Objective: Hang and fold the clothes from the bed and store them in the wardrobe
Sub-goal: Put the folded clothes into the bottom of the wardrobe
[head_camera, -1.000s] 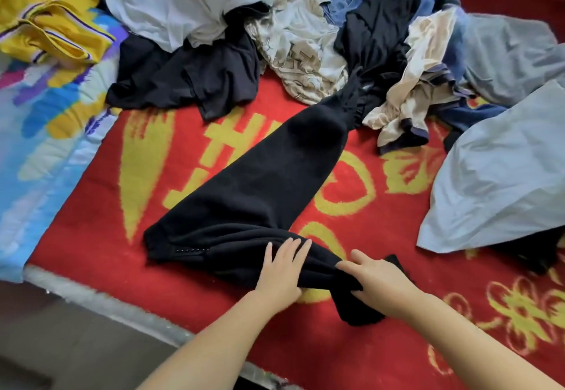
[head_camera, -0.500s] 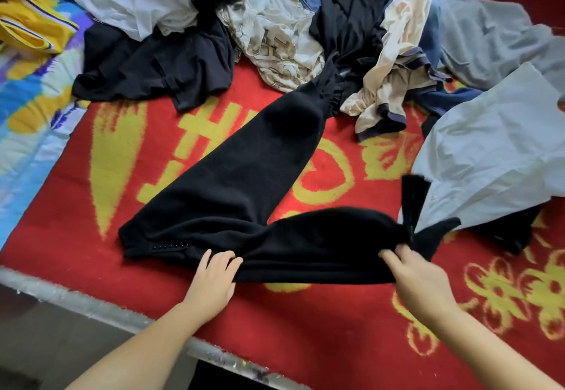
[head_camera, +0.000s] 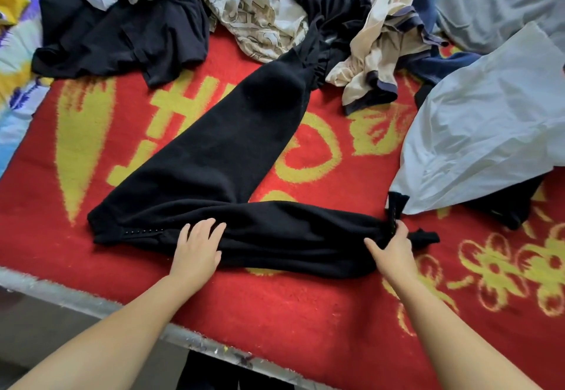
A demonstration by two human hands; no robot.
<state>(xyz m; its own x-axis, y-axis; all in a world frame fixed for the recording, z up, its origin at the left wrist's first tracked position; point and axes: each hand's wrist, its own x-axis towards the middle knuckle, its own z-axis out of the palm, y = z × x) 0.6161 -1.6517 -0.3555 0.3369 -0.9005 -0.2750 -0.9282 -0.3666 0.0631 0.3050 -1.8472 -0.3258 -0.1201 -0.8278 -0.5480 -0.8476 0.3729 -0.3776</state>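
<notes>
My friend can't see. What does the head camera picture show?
Two bare hands spread black trousers on a red and yellow blanket: the left hand presses flat on one leg, the right hand pinches its far end. Behind lies a heap of clothes, with a pale blue garment at the right.

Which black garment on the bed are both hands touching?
The long black garment spread across the red blanket; left hand presses it, right hand grips its end.
</notes>
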